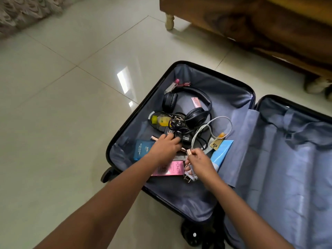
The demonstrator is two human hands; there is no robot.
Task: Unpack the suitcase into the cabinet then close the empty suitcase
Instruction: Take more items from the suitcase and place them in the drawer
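A black suitcase (136,112) lies open on the floor, lined in blue-grey cloth. Its left half holds black headphones (188,108), a yellow bottle (161,120), a black charger with plug and cable (177,126), a white cable (212,126), a blue cologne box (142,149), a pink Pond's box (172,168) and a light blue tube (221,151). My left hand (166,148) reaches over the blue box and grips the black charger. My right hand (199,162) pinches a small rose-gold tube (189,152) above the pink box. The cabinet is out of view.
The suitcase's right half (287,159) shows only its cloth divider. A wooden bed frame (251,27) on pale legs stands behind the case. Glossy tiled floor (62,105) spreads to the left, with a patterned fabric edge (23,11) at the top left.
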